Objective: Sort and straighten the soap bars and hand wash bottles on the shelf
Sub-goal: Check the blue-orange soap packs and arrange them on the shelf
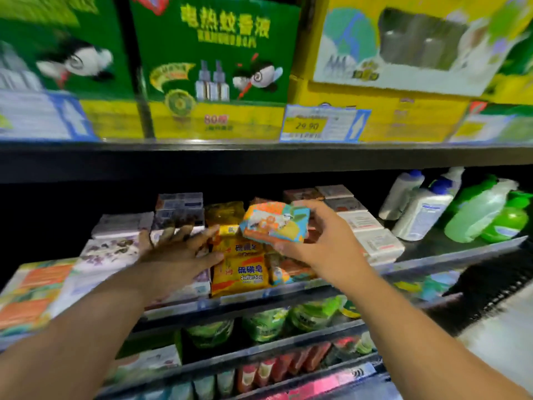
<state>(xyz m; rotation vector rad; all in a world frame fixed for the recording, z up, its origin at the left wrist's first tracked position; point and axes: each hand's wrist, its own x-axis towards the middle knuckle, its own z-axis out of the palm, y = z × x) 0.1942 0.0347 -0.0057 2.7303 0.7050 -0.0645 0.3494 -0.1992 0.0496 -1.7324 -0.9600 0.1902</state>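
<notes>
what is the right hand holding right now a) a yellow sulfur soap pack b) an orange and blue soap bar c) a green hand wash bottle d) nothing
b: the right hand grips the orange and blue soap bar, held above the yellow sulfur soap packs, while the green hand wash bottles sit untouched at the shelf's right end.

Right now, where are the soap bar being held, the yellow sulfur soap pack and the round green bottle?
held soap bar (274,222): head view, middle of its colourful face.
yellow sulfur soap pack (240,277): head view, on its printed front.
round green bottle (504,224): head view, on its belly.
</notes>
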